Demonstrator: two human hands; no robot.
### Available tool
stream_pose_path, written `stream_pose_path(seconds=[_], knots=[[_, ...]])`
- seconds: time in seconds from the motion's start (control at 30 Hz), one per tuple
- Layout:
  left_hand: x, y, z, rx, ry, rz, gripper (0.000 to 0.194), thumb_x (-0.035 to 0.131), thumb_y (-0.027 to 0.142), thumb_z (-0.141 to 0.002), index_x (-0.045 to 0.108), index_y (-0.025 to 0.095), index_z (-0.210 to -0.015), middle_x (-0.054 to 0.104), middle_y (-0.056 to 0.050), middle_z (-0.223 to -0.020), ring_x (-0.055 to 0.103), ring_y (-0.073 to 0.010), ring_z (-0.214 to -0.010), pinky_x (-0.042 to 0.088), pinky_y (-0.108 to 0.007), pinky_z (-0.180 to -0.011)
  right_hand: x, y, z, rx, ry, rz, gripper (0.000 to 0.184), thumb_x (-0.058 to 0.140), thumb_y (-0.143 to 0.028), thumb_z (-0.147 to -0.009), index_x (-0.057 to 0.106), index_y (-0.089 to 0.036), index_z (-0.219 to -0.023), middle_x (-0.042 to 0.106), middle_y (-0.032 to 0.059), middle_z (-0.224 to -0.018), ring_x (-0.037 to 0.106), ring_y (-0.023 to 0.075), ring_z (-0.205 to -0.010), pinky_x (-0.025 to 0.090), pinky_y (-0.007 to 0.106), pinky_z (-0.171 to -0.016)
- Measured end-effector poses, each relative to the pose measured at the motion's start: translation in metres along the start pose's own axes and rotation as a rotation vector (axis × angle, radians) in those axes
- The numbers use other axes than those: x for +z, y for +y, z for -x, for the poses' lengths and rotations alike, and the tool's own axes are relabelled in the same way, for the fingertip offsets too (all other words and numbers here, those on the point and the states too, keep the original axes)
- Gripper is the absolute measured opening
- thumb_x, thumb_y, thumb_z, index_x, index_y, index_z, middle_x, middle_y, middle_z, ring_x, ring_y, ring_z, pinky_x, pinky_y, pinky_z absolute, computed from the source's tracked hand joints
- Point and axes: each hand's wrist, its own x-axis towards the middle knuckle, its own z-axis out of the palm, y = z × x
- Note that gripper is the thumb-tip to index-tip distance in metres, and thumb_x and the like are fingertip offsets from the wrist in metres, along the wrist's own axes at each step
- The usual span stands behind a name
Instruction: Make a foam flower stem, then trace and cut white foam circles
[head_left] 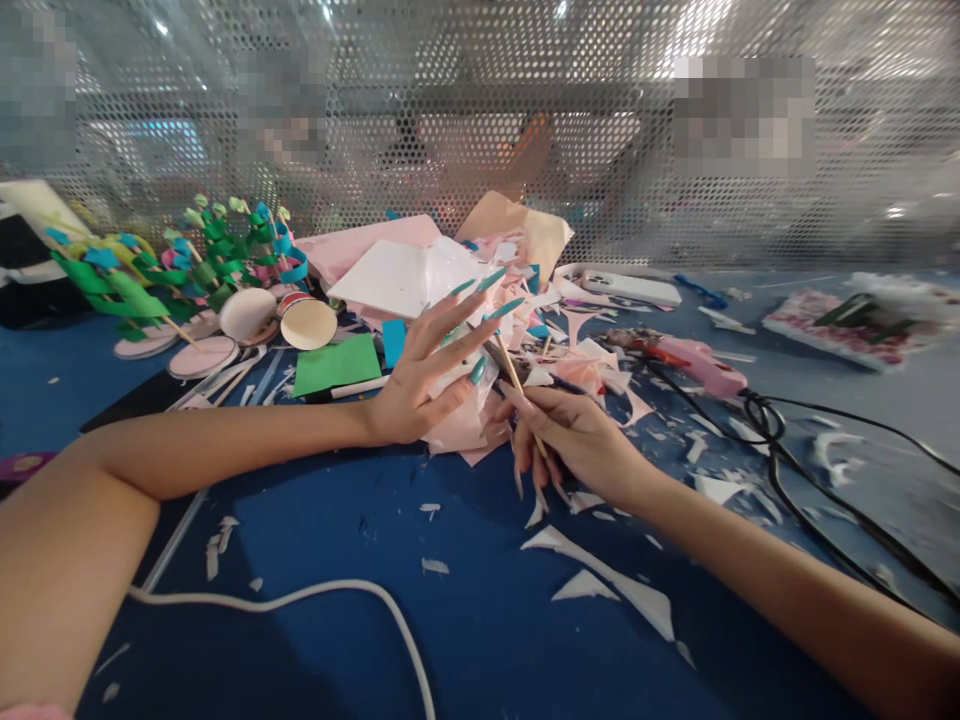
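Observation:
My left hand (420, 375) is open over the paper scraps, its fingers stretched out and spread, with long teal nails. Between the thumb and fingers of my right hand (566, 435) is a thin wooden stick (511, 368), tilted with its upper end near my left fingertips. Whether the left fingers touch that end I cannot tell. Beneath both hands lie pink paper pieces (469, 415). A green paper square (337, 366) and a small blue paper piece (394, 343) are just left of my left hand.
Green paper plants on sticks (217, 245) stand at the back left, by round pink-topped discs (202, 357). A pink glue gun (694, 365) with a black cord lies right. A white phone (631, 288) is behind it. A white cable (300, 598) crosses the front. Perforated metal (360, 190) rises behind.

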Motion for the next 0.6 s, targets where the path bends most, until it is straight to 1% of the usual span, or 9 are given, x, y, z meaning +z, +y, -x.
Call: stream_pose_path(seconds=[0.17, 0.3, 0.43, 0.53, 0.6], knots=[[-0.0010, 0.0006, -0.0018, -0.009, -0.036, 0.001, 0.057, 0.037, 0.028, -0.089, 0.016, 0.037, -0.141, 0.031, -0.002, -0.144, 0.024, -0.0287, -0.137, 0.024, -0.054, -0.110, -0.0001, 0.0009, -0.0003, -0.012, 0.007, 0.009, 0.043, 0.049, -0.057, -0.079, 0.056, -0.015, -0.087, 0.057, -0.0023, -0.046, 0.051, 0.0084, -0.031, 0.033, 0.016, -0.029], [-0.0012, 0.0019, -0.0025, -0.013, -0.054, 0.015, 0.059, 0.038, 0.026, -0.088, 0.015, 0.037, -0.141, 0.032, -0.001, -0.144, 0.026, -0.0296, -0.136, 0.026, -0.055, -0.110, -0.0003, 0.0015, -0.0007, -0.015, 0.009, 0.018, 0.043, 0.050, -0.056, -0.079, 0.057, -0.014, -0.088, 0.058, -0.0020, -0.046, 0.050, 0.0085, -0.031, 0.034, 0.016, -0.029], [-0.0018, 0.0029, -0.0028, -0.031, -0.059, 0.049, 0.057, 0.038, 0.024, -0.088, 0.019, 0.037, -0.140, 0.033, -0.001, -0.143, 0.027, -0.0290, -0.136, 0.025, -0.055, -0.110, -0.0005, 0.0015, -0.0006, -0.022, 0.010, 0.014, 0.044, 0.051, -0.056, -0.078, 0.057, -0.014, -0.088, 0.058, -0.0021, -0.045, 0.050, 0.0083, -0.030, 0.034, 0.016, -0.029], [-0.0011, 0.0016, -0.0009, -0.036, -0.034, 0.088, 0.057, 0.038, 0.028, -0.088, 0.017, 0.036, -0.141, 0.030, -0.002, -0.144, 0.025, -0.0281, -0.136, 0.024, -0.054, -0.111, -0.0002, 0.0009, -0.0003, -0.019, 0.009, 0.015, 0.043, 0.051, -0.056, -0.078, 0.058, -0.014, -0.087, 0.057, -0.0023, -0.045, 0.049, 0.0077, -0.030, 0.034, 0.015, -0.029], [0.0012, -0.0006, 0.0017, -0.065, 0.024, 0.128, 0.057, 0.039, 0.031, -0.088, 0.017, 0.033, -0.141, 0.029, -0.005, -0.143, 0.025, -0.0276, -0.136, 0.025, -0.052, -0.111, 0.0003, 0.0005, -0.0002, -0.011, 0.021, 0.010, 0.042, 0.053, -0.055, -0.078, 0.058, -0.014, -0.084, 0.058, -0.0020, -0.046, 0.049, 0.0076, -0.030, 0.035, 0.015, -0.029]])
